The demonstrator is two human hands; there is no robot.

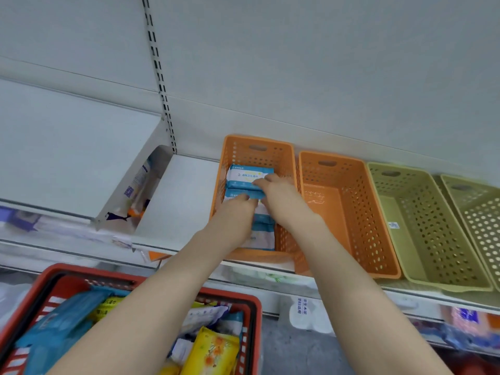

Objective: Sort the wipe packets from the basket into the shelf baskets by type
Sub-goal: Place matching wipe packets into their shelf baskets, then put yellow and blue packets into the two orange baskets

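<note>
While blue-and-white wipe packets (247, 175) stand crosswise in the leftmost orange perforated plastic shelf basket (281, 155), the left hand (235, 212) and right hand (281, 197) rest fingertips on them, thumbs hidden so neither grip can be told, and the red basket (67, 269) of unsorted packets lies below, nearer the left.

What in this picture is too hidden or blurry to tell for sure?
Head view only:
- Packets in the left orange basket: the left hand and right hand cover some; their count, and whether the hands grip or press, is unclear.
- Red basket: forearms and the bottom edge hide much of its contents.
- Far green basket: cut off by the right edge.
- Lower-shelf goods: blurred, print unreadable.
</note>
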